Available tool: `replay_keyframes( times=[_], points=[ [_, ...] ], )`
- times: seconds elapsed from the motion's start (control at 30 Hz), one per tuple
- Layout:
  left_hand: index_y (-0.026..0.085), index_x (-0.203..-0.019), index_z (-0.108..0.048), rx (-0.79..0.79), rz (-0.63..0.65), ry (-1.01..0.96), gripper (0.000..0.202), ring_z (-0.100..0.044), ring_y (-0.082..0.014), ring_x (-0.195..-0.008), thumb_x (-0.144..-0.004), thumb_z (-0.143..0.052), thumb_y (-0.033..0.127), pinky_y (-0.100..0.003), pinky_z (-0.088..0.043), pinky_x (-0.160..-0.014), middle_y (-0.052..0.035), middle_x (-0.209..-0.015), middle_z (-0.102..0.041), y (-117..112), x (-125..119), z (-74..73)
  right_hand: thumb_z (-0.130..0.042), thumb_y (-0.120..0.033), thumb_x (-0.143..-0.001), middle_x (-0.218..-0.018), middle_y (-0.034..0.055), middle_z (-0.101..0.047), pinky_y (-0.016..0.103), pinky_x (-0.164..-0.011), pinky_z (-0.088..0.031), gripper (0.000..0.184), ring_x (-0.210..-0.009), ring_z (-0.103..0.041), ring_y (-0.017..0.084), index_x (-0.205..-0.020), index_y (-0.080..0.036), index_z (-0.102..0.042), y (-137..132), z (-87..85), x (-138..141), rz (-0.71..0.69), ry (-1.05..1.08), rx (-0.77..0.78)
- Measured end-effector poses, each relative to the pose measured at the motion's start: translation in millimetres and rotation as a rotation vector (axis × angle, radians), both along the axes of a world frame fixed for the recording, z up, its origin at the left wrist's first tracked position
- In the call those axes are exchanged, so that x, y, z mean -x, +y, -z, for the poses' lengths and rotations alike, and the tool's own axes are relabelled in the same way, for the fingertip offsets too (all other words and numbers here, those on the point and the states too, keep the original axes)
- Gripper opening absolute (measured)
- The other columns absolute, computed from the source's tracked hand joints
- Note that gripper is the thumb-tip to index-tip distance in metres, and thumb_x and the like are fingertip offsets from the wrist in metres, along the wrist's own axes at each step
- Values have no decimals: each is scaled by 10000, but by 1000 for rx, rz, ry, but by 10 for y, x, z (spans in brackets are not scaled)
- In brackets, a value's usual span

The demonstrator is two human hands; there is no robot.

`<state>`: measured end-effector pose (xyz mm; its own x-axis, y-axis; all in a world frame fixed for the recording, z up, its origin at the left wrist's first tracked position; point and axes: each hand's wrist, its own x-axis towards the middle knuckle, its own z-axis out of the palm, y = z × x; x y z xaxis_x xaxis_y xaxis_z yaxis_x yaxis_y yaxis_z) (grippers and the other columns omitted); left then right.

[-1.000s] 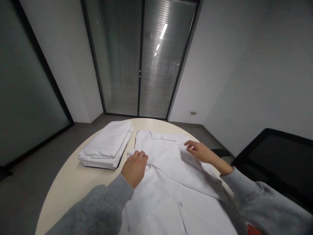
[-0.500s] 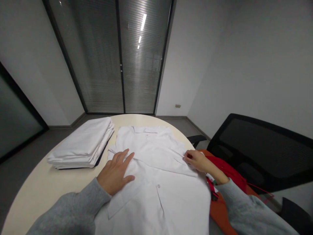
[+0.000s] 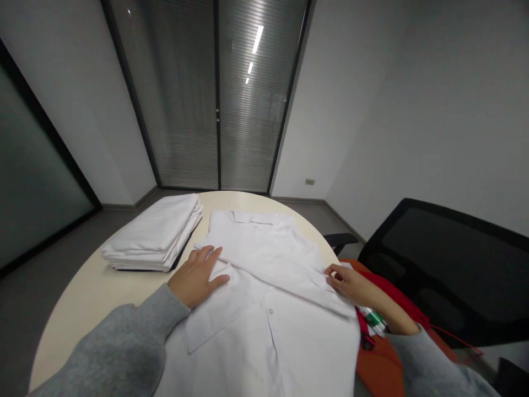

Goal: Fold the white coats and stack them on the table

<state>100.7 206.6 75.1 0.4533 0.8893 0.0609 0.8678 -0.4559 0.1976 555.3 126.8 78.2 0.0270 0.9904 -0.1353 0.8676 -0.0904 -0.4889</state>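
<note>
A white shirt lies spread on the desk, its collar toward 12 o'clock, a folded stack at 10. The left hand rests on its 9 o'clock side, fingers spread; the right hand curls at its 3 o'clock edge, whether pinching cloth I cannot tell. The shirt looks light, limp and easily creased, best held by its side edges.

Setting: small office room. Evidence: black-framed glass partition with fine horizontal blinds, strip lights showing in the glass; mesh-backed office chair; round, pale-topped table.
</note>
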Motion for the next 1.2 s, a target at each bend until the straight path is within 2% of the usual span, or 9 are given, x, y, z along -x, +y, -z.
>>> replay_keyframes(
  times=[0.07, 0.17, 0.37, 0.47, 0.57, 0.77, 0.9, 1.03, 1.2],
  points=[
    [134, -1549, -412, 2, -21, -12, 686, -508, -334, -1363, -998, -460, 540, -443, -401, -1137, -186, -1542, -475, 17, 17, -11, -510, -410, -867, -816, 36, -719, 293, -674, -441, 273, -733, -647, 196, -1011, -227, -653, -25, 49, 55, 5, -90, 10],
    [115, -1553, -401, 20, -21, -22, 680, -467, -325, -1423, -1013, -441, 525, -444, -382, -1160, -194, -1565, -461, 31, 22, -4, -493, -450, -908, -920, 70, -754, 311, -693, -445, 355, -799, -690, 226, -1142, -228, -641, -17, 53, 177, 8, -196, 0],
    [205, -1600, -339, 57, 87, -101, 771, -296, -319, -1543, -948, -560, 551, -483, -263, -1239, -125, -1728, -182, 160, 25, 141, -503, -454, -923, -1034, 114, -767, 348, -791, -478, 337, -939, -731, 282, -1153, -240, -624, 116, 101, 367, -29, -248, -64],
    [241, -1602, -332, 40, 137, -107, 765, -271, -315, -1553, -942, -572, 544, -542, -201, -1251, -100, -1741, -130, 286, 66, 182, -452, -466, -964, -1066, 128, -762, 370, -817, -480, 325, -995, -730, 304, -1164, -248, -587, 138, 188, 440, 23, -308, -90],
    [258, -1593, -358, -24, 117, -77, 719, -338, -364, -1513, -964, -535, 560, -606, -208, -1227, -90, -1749, -63, 359, 82, 183, -366, -478, -1008, -1082, 123, -755, 375, -788, -482, 330, -1004, -732, 307, -1183, -267, -552, 104, 238, 528, 86, -374, -83],
    [234, -1592, -386, -108, -92, -14, 698, -541, -451, -1318, -1023, -351, 636, -646, -257, -1160, -128, -1738, 87, 319, -85, 272, -277, -450, -1042, -1148, 100, -736, 388, -765, -486, 354, -1014, -729, 317, -1247, -279, -508, 15, 237, 653, 172, -464, -46],
    [173, -1620, -324, -43, -159, 6, 767, -521, -440, -1355, -1024, -303, 654, -596, -254, -1181, -167, -1734, -61, 309, -108, 292, -269, -461, -1043, -1136, 99, -740, 383, -753, -487, 374, -1006, -729, 317, -1271, -285, -508, 13, 214, 671, 190, -481, -45],
    [114, -1609, -334, 82, -142, 46, 797, -446, -396, -1446, -1021, -301, 650, -526, -277, -1198, -215, -1671, -297, 251, 3, 156, -261, -454, -1040, -1169, 108, -732, 409, -738, -488, 378, -971, -735, 337, -1273, -287, -508, 17, 214, 701, 196, -501, -36],
    [49, -1561, -398, 106, -122, 92, 772, -522, -367, -1387, -1014, -376, 593, -464, -401, -1130, -253, -1522, -522, 121, 87, -3, -313, -333, -1022, -1195, 141, -706, 422, -790, -512, 350, -998, -720, 318, -1273, -224, -529, 1, 264, 639, 122, -506, -79]
  ],
)
